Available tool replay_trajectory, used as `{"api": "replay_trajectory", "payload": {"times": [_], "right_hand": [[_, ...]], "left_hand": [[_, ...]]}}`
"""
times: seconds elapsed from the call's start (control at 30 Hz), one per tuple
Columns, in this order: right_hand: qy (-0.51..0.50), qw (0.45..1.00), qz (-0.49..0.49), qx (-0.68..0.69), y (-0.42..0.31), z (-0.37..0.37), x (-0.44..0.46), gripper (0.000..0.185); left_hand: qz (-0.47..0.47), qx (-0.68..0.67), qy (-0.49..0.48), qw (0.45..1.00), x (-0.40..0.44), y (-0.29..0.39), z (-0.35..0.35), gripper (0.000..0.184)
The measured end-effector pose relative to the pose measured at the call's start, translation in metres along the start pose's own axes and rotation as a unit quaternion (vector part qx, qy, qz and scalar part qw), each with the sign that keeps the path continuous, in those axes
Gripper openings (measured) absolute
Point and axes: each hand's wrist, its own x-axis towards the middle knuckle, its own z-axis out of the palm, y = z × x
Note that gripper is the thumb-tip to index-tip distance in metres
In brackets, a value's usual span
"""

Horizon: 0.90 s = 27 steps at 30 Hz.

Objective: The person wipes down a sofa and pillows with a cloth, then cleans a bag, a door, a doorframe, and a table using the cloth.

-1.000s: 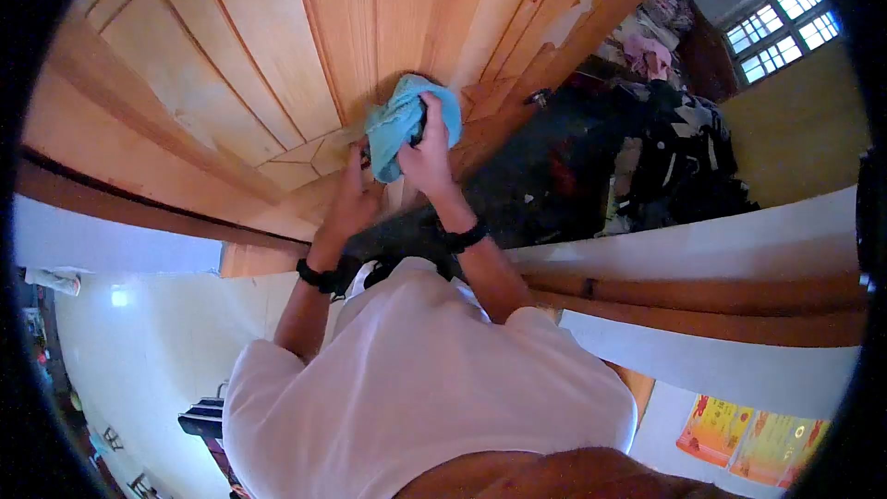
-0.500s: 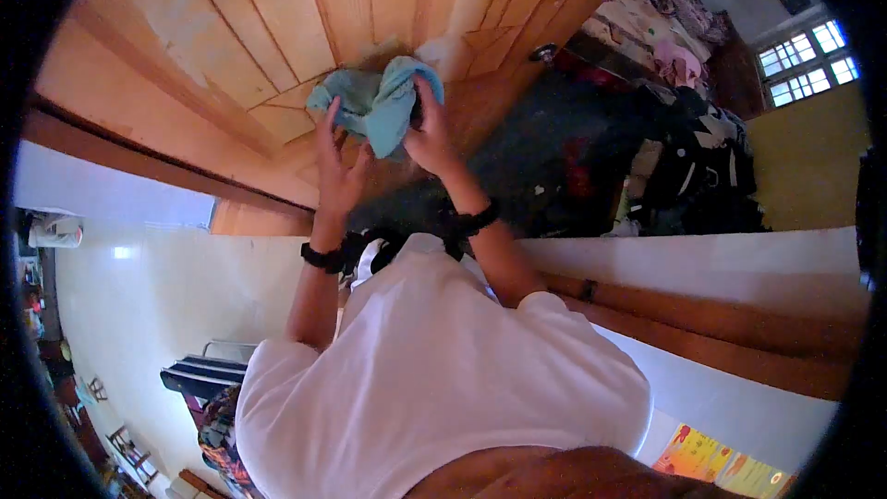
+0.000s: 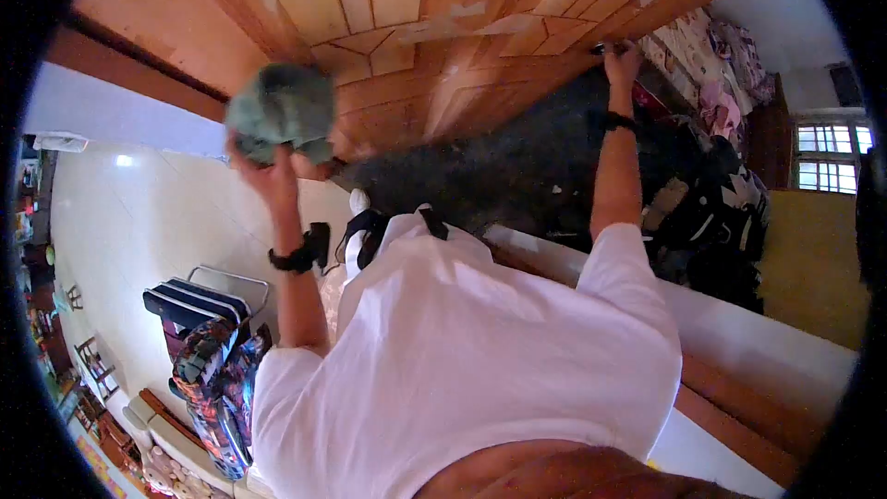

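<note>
My left hand (image 3: 270, 180) holds up a greenish cloth (image 3: 282, 109), blurred by motion, beside the left edge of the wooden door (image 3: 397, 55). The cloth hangs over the fingers and hides part of them. Far to the right, my right hand (image 3: 621, 63) is closed around the dark door handle (image 3: 599, 49) at the door's other edge. Both wrists wear black bands.
A folding chair (image 3: 199, 300) with a patterned bag (image 3: 217, 365) stands at the lower left. Beyond the doorway are a bed with bedding (image 3: 679, 46), a dark pile of things (image 3: 730, 212) and a barred window (image 3: 832, 157).
My hands have moved apart. The left carried the cloth off the door's middle to the left; the right let go of the cloth and took hold of the door handle.
</note>
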Motion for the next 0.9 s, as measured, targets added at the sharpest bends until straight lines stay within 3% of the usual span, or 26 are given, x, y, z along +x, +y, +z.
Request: {"api": "replay_trajectory", "payload": {"times": [0.03,0.07,0.13,0.17,0.3,0.4,0.47,0.57,0.63,0.7,0.77,0.8,0.83,0.87,0.9], "right_hand": [[-0.009,0.997,0.015,0.079,0.02,0.027,0.007,0.044],[-0.014,0.988,0.033,0.152,0.039,0.037,0.013,0.04],[-0.01,0.993,0.048,0.104,0.035,0.042,0.018,0.039],[-0.015,0.996,0.056,0.068,0.027,0.045,0.017,0.039],[-0.032,0.997,0.07,0.031,-0.001,0.039,0.02,0.036],[-0.076,0.993,0.073,-0.045,0.016,0.042,0.023,0.034],[-0.017,0.999,-0.029,0.021,0.024,0.045,0.02,0.03],[-0.04,0.997,-0.039,-0.053,0.033,0.044,0.023,0.03],[-0.031,0.997,-0.07,-0.03,0.071,0.068,0.039,0.031],[-0.038,0.995,-0.089,-0.012,0.077,0.063,0.014,0.032],[-0.084,0.99,0.002,-0.11,0.022,0.019,-0.001,0.032],[-0.012,0.972,-0.165,-0.166,0.08,0.047,0.006,0.033],[-0.015,0.972,-0.166,-0.166,0.108,0.049,0.012,0.033],[-0.123,0.974,-0.175,0.078,0.13,0.048,0.017,0.034],[-0.22,0.906,-0.173,0.318,0.141,0.047,0.02,0.037]], "left_hand": [[-0.016,-0.058,0.053,0.997,0.008,-0.005,-0.013,0.064],[0.054,0.083,0.124,0.987,0.018,0.007,-0.019,0.06],[0.145,0.149,0.171,0.963,0.034,0.01,-0.036,0.061],[0.121,0.099,0.189,0.97,0.038,0.035,-0.024,0.061],[0.121,0.062,0.173,0.975,0.052,0.025,-0.03,0.06],[0.104,0.087,0.153,0.979,0.05,0.018,-0.023,0.06],[0.119,0.107,0.116,0.98,0.046,0.024,-0.014,0.061],[0.096,0.083,0.093,0.988,0.043,0.031,-0.001,0.063],[0.102,0.061,0.085,0.989,0.046,0.033,0.001,0.063],[0.18,0.143,0.085,0.969,0.053,0.036,-0.005,0.063],[0.205,0.145,0.096,0.963,0.06,0.043,-0.009,0.064],[0.253,0.138,0.093,0.953,0.066,0.048,-0.012,0.064],[0.301,0.13,0.093,0.94,0.07,0.051,-0.014,0.064],[0.299,0.105,0.092,0.944,0.073,0.053,-0.016,0.066],[0.301,0.107,0.094,0.943,0.076,0.054,-0.022,0.066]]}}
